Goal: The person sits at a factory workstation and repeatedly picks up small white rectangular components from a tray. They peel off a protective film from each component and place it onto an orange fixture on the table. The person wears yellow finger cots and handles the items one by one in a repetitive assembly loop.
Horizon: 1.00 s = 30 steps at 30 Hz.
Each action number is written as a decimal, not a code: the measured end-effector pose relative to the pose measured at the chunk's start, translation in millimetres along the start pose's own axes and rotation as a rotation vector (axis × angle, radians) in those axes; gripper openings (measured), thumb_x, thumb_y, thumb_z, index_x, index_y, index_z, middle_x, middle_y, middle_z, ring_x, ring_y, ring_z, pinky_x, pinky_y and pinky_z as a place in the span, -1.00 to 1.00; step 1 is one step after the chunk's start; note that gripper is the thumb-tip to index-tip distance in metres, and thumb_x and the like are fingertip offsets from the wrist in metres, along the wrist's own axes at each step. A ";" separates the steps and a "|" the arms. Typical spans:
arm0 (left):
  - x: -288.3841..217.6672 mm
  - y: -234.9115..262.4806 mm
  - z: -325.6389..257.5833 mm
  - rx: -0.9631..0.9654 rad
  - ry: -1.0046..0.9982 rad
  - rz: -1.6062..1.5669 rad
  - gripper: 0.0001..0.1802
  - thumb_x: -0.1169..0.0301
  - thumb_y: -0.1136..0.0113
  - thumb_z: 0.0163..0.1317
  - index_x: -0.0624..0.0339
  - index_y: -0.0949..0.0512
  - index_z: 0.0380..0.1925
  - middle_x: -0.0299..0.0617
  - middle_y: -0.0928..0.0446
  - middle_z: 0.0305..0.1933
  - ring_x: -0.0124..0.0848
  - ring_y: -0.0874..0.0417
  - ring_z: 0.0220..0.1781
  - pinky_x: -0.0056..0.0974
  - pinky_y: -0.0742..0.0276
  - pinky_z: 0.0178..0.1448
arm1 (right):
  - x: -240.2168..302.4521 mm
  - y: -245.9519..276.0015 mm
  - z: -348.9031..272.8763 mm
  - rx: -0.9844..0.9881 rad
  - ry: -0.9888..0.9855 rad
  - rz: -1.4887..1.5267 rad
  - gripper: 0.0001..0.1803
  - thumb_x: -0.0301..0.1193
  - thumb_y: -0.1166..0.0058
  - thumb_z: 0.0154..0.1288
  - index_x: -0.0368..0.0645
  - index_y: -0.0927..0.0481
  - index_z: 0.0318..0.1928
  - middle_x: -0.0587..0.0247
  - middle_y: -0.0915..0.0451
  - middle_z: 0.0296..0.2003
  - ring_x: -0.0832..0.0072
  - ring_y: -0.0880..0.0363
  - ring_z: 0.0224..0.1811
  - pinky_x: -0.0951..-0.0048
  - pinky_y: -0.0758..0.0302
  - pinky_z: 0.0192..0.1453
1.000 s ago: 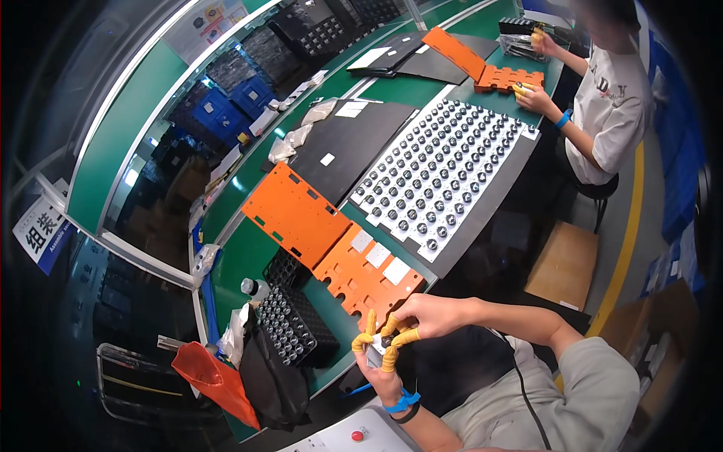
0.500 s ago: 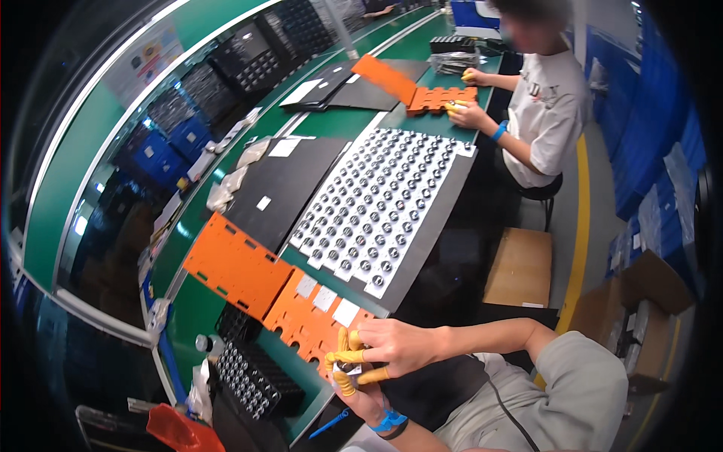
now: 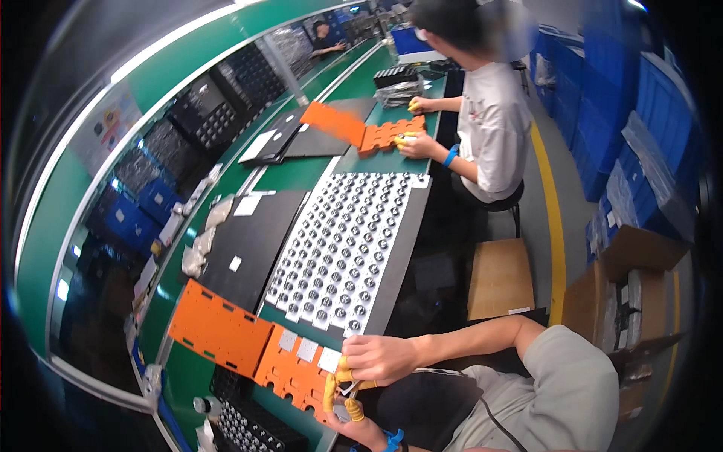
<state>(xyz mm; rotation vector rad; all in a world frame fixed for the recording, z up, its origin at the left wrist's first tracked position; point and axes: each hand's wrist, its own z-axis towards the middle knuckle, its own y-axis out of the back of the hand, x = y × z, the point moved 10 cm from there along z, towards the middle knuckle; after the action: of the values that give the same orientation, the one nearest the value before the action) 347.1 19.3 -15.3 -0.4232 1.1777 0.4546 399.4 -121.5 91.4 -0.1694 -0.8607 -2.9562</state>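
Observation:
Yellow finger covers are on the fingers of both my hands. My right hand (image 3: 382,361) reaches in from the right and pinches a small white piece with a shiny part (image 3: 348,389). From below, the thumb and a finger of my left hand (image 3: 355,428) close round the same piece; its details are partly hidden by fingers. Just left of my hands lies an orange slotted fixture (image 3: 290,369) with notches along its near edge. Three pale square plates (image 3: 307,350) sit along its far side. An orange panel (image 3: 218,328) adjoins it on the left.
Beyond the fixture, rows of round dark parts stand on a white sheet (image 3: 339,248). A black board (image 3: 252,241) lies beside it. A black tray of round parts (image 3: 252,429) is at lower left. A co-worker (image 3: 493,128) handles another orange fixture (image 3: 388,135) farther along the green bench.
The view has swung, so the bench appears lower and further left. My hands still hold the small piece, with the right fingers turned more downward over it. The co-worker's head has turned.

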 end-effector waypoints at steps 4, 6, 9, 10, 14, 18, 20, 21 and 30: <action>-28.5 -13.3 2.6 -0.029 -0.033 0.201 -0.71 0.48 -0.23 0.27 0.45 -0.55 -0.06 -0.01 -0.63 -0.19 -0.26 -0.64 -0.22 -0.23 -0.58 -0.12 | -7.7 -22.1 -10.4 0.164 -0.022 -0.058 -0.83 -0.39 -0.22 0.03 -0.22 -0.58 -0.41 0.23 -0.41 -0.30 0.31 -0.40 -0.11 0.36 -0.36 0.04; -29.3 -22.4 -1.6 0.022 0.067 0.238 -0.74 0.57 -0.13 0.34 0.49 -0.51 -0.01 0.02 -0.59 -0.05 -0.26 -0.61 -0.05 -0.24 -0.58 0.04 | -9.4 -20.5 -14.0 0.188 -0.064 -0.042 -0.82 -0.43 -0.23 0.00 -0.26 -0.55 -0.42 0.20 -0.40 -0.31 0.30 -0.39 -0.15 0.35 -0.38 0.01; -38.8 -33.5 -7.6 0.077 0.046 0.208 -0.72 0.55 -0.16 0.32 0.49 -0.51 0.00 0.03 -0.60 -0.07 -0.25 -0.62 -0.09 -0.25 -0.57 0.01 | -9.9 -21.8 -19.5 0.231 -0.096 -0.041 -0.81 -0.35 -0.24 0.10 -0.22 -0.59 -0.42 0.23 -0.41 -0.30 0.33 -0.39 -0.14 0.33 -0.38 -0.02; -45.6 -36.7 -11.1 0.083 0.029 0.246 -0.74 0.52 -0.14 0.35 0.50 -0.54 -0.04 0.04 -0.61 -0.10 -0.25 -0.62 -0.11 -0.24 -0.56 0.00 | -8.6 -22.5 -20.2 0.241 -0.102 -0.027 -0.81 -0.35 -0.24 0.10 -0.22 -0.59 -0.43 0.22 -0.41 -0.30 0.33 -0.40 -0.13 0.33 -0.38 -0.02; -52.3 -37.7 -18.8 0.051 0.028 0.264 -0.75 0.51 -0.14 0.36 0.50 -0.54 -0.05 0.04 -0.62 -0.11 -0.25 -0.62 -0.11 -0.24 -0.55 0.00 | -3.5 -19.3 -24.5 0.248 -0.129 0.039 -0.81 -0.37 -0.25 0.10 -0.24 -0.59 -0.42 0.20 -0.42 -0.29 0.31 -0.41 -0.12 0.32 -0.40 -0.05; -55.6 -33.5 -23.3 0.008 0.027 0.267 -0.75 0.50 -0.13 0.36 0.50 -0.55 -0.07 0.04 -0.62 -0.13 -0.26 -0.62 -0.12 -0.24 -0.55 0.00 | -0.6 -14.4 -25.1 0.216 -0.178 0.127 -0.78 -0.34 -0.23 0.16 -0.26 -0.56 -0.43 0.16 -0.41 -0.29 0.28 -0.40 -0.12 0.30 -0.39 -0.07; -56.9 -31.2 -25.0 -0.014 0.028 0.269 -0.75 0.50 -0.13 0.36 0.50 -0.55 -0.07 0.04 -0.62 -0.13 -0.26 -0.62 -0.12 -0.24 -0.55 0.00 | -0.4 -13.0 -25.3 0.192 -0.191 0.149 -0.77 -0.33 -0.22 0.19 -0.26 -0.55 -0.41 0.13 -0.40 -0.29 0.27 -0.39 -0.13 0.29 -0.38 -0.08; -57.8 -30.9 -24.4 -0.024 0.030 0.271 -0.75 0.50 -0.13 0.37 0.50 -0.56 -0.08 0.04 -0.62 -0.13 -0.26 -0.62 -0.12 -0.24 -0.55 0.00 | -2.2 -13.5 -26.4 0.191 -0.212 0.153 -0.76 -0.32 -0.22 0.19 -0.26 -0.55 -0.41 0.13 -0.40 -0.29 0.27 -0.39 -0.13 0.28 -0.38 -0.09; -57.6 -22.6 -20.2 -0.075 0.034 0.255 -0.76 0.48 -0.12 0.38 0.51 -0.57 -0.11 0.04 -0.63 -0.16 -0.26 -0.62 -0.13 -0.24 -0.54 0.00 | -22.3 -21.2 -30.6 0.169 -0.457 0.431 -0.72 -0.31 -0.17 0.27 -0.30 -0.49 -0.40 0.15 -0.37 -0.33 0.26 -0.40 -0.22 0.27 -0.41 -0.18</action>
<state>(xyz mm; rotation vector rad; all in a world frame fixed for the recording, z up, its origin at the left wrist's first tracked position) 325.7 -17.2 34.1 -0.3470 1.2562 0.7161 417.0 -119.6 51.8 -0.9195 -0.9618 -2.4586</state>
